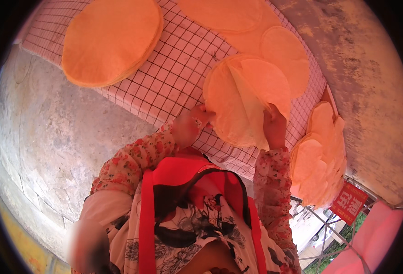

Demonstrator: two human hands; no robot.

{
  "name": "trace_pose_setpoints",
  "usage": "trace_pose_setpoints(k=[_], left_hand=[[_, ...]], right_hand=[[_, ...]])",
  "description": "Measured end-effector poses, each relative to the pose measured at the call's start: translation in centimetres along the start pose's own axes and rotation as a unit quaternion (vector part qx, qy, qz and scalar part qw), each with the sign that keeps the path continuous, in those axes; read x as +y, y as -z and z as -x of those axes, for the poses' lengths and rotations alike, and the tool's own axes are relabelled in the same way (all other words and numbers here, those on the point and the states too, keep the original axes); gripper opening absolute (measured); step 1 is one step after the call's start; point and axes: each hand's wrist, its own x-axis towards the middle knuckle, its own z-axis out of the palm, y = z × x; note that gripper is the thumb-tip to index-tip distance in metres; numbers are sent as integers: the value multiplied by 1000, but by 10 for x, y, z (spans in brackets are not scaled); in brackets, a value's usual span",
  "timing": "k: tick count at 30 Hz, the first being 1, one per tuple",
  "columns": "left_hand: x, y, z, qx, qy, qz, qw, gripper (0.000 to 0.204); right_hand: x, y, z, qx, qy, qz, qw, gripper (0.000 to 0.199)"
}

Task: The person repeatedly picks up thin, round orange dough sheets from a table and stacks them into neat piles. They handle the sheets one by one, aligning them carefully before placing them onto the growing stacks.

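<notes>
A pile of thin round yellow flatbreads [224,100] lies on a table in front of me. The top flatbread [263,80] is partly lifted and folded, so a crease runs across the pile. My right hand [274,125] is closed on the near right edge of that flatbread. At the pile's left edge, the fingers of my left hand [194,123] are pinched together on the rim of a flatbread; whether they hold one sheet or several is hidden. Both forearms wear flower-patterned sleeves.
A thick stack of larger flatbreads [112,41] sits at the far left of the checked tablecloth [178,59]. More flatbreads lie at the back [229,13] and right [286,59]. Beyond the table's right end is a heap of folded flatbreads [318,160], near a stained wall [366,82].
</notes>
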Motion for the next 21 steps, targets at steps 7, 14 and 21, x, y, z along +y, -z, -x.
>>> trace_pose_setpoints(k=[7,14,21], left_hand=[[-15,14,-20,13,58,12,998,26],[-14,18,-17,-33,45,54,997,26],[-17,16,-17,-13,39,55,998,24]], right_hand=[[-54,82,10,155,111,189,963,29],[-35,-106,40,-76,43,139,986,22],[-23,-90,33,-60,25,47,997,23]])
